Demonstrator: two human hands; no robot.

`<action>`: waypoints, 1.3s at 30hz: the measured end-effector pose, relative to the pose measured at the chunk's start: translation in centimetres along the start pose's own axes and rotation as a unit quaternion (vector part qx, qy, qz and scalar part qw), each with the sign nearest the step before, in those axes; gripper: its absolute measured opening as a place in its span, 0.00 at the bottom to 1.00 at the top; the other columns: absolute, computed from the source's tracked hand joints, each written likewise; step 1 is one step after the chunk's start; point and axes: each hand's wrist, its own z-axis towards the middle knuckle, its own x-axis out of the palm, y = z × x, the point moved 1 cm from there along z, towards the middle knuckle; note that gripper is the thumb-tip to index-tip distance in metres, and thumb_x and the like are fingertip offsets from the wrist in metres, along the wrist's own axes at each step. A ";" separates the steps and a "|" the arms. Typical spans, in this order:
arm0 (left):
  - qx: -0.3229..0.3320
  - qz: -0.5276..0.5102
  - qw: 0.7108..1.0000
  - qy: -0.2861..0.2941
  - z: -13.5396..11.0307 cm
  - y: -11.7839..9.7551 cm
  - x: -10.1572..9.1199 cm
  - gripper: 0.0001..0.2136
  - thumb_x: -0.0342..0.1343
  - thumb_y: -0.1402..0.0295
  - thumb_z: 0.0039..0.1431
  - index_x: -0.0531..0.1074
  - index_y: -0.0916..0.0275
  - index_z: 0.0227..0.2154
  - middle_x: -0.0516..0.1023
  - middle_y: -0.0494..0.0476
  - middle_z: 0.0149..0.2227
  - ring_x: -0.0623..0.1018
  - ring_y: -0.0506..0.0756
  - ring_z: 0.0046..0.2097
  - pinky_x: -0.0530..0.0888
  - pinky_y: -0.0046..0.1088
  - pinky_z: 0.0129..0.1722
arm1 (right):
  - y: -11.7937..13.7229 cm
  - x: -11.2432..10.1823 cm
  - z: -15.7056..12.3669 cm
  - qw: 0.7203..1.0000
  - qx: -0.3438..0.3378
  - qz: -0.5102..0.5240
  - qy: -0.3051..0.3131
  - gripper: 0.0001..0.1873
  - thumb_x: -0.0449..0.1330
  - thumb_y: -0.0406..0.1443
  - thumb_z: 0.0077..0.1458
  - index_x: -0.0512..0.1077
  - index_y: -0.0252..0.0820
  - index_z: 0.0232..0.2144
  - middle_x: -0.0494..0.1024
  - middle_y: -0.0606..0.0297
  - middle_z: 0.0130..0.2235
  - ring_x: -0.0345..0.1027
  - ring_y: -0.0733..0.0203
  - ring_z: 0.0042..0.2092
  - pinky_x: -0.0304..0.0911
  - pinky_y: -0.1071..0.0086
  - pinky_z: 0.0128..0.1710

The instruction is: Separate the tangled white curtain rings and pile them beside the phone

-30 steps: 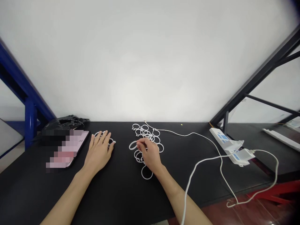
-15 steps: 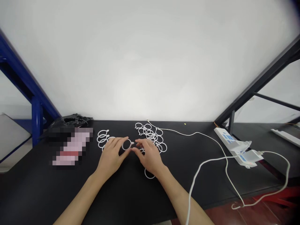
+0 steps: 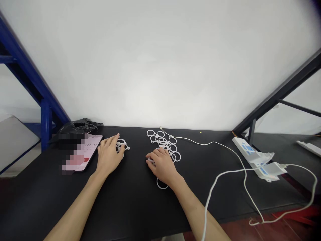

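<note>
My left hand [image 3: 109, 154] is low over the left part of the black table, its thumb and fingers closed about a white curtain ring [image 3: 121, 140] with a small knob on it. Other rings lie under and beside this hand, mostly covered by it. At the near edge of a loose pile of white curtain rings [image 3: 172, 147], my right hand [image 3: 162, 164] has its fingers curled on another ring [image 3: 150, 159], partly hidden by the fingertips. A single ring [image 3: 162, 188] shows below my right wrist, partly covered.
A phone [image 3: 93, 147] with a lit screen lies left of my left hand, near a black plastic bag [image 3: 80, 126]. On the right are a white power strip [image 3: 243, 147] and a white cable [image 3: 220, 174] looping past my right forearm. A pale wall [image 3: 160, 67] rises behind the table [image 3: 132, 197].
My left hand has carried its ring leftward, away from my right hand, to the rings on the left. The right hand's fingers have curled down onto a ring at the pile's near edge.
</note>
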 end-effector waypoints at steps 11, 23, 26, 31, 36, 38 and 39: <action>0.187 -0.164 0.968 0.031 -2.8 -4.2 -0.7 0.14 0.49 0.63 0.67 0.71 0.61 0.50 0.78 0.59 0.47 0.71 0.59 0.52 0.69 0.41 0.55 | -0.3 -0.5 0.3 0.979 0.022 0.157 -0.126 0.12 0.55 0.39 0.65 0.78 0.47 0.44 0.78 0.63 0.35 0.67 0.58 0.40 0.65 0.63 0.45; 0.204 -0.241 0.940 0.126 -3.6 -5.7 -1.2 0.13 0.50 0.65 0.66 0.70 0.59 0.51 0.79 0.55 0.40 0.73 0.57 0.46 0.72 0.39 0.49 | -0.4 -0.2 0.4 0.960 0.098 0.224 -0.138 0.13 0.56 0.39 0.64 0.80 0.45 0.43 0.73 0.65 0.32 0.66 0.65 0.29 0.63 0.70 0.32; 0.181 -0.262 0.936 0.150 -3.7 -6.0 -1.1 0.15 0.52 0.62 0.65 0.70 0.58 0.52 0.79 0.54 0.40 0.73 0.57 0.45 0.73 0.38 0.48 | -0.3 -0.2 0.3 0.964 0.088 0.207 -0.140 0.13 0.56 0.40 0.64 0.80 0.46 0.44 0.73 0.65 0.31 0.66 0.65 0.29 0.62 0.71 0.31; 0.190 -0.279 0.921 0.196 -3.8 -6.5 -1.0 0.12 0.49 0.71 0.64 0.72 0.59 0.47 0.79 0.54 0.42 0.72 0.57 0.44 0.71 0.38 0.49 | -0.4 -0.1 0.2 0.961 0.093 0.230 -0.124 0.13 0.56 0.40 0.64 0.79 0.45 0.43 0.72 0.66 0.31 0.65 0.67 0.27 0.63 0.71 0.30; 0.172 -0.290 0.912 0.232 -3.6 -6.5 -1.1 0.12 0.50 0.71 0.63 0.73 0.56 0.46 0.79 0.51 0.42 0.71 0.56 0.44 0.69 0.38 0.49 | -0.1 -0.1 0.3 0.934 0.141 0.312 -0.099 0.09 0.60 0.41 0.60 0.74 0.43 0.40 0.74 0.69 0.28 0.66 0.66 0.26 0.63 0.71 0.28; 0.164 -0.291 0.910 0.244 -3.6 -6.5 -1.1 0.09 0.51 0.71 0.62 0.74 0.56 0.42 0.78 0.50 0.39 0.72 0.56 0.42 0.69 0.36 0.47 | 0.0 -0.1 0.3 0.927 0.157 0.331 -0.086 0.08 0.62 0.41 0.58 0.72 0.43 0.35 0.74 0.70 0.27 0.66 0.66 0.25 0.62 0.71 0.27; 0.160 -0.290 0.911 0.246 -3.6 -6.5 -1.1 0.08 0.51 0.70 0.63 0.75 0.56 0.38 0.78 0.50 0.36 0.72 0.56 0.41 0.69 0.35 0.45 | 0.1 -0.1 0.3 0.926 0.158 0.335 -0.081 0.08 0.62 0.41 0.58 0.71 0.44 0.34 0.74 0.70 0.26 0.65 0.66 0.25 0.62 0.71 0.27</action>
